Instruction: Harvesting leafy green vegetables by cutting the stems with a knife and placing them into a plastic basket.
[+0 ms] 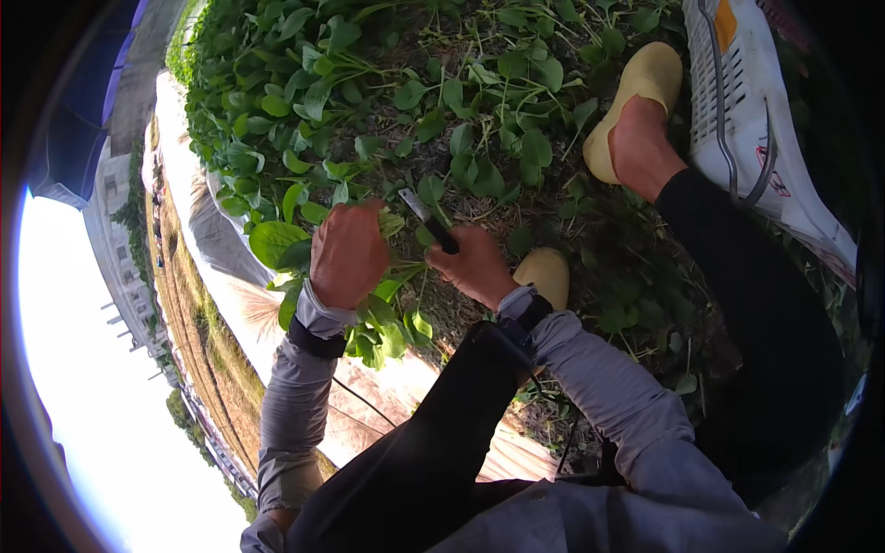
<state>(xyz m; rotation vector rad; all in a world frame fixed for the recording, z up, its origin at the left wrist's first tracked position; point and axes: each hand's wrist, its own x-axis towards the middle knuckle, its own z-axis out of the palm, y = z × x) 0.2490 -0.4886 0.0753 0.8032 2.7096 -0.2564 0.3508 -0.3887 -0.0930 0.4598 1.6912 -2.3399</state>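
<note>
My left hand (349, 254) is closed around a leafy green plant (280, 245). Its broad leaves spread out to the left of the fist, and a pale stem end (391, 222) pokes out on the right. In my right hand (476, 266) is a small knife (423, 213) with a black handle and a short metal blade. The blade points up and to the left, apart from the stem end. Below both hands, more loose green leaves (380, 339) hang or lie near the ground; whether my left hand holds these too I cannot tell.
Dense leafy greens (276, 104) grow at the upper left. Cut-looking plants (511, 152) lie scattered on the soil ahead. A white plastic crate (736, 104) with a metal handle stands at the right, beside my yellow shoe (643, 90). Pale sheeting (228, 256) runs along the left.
</note>
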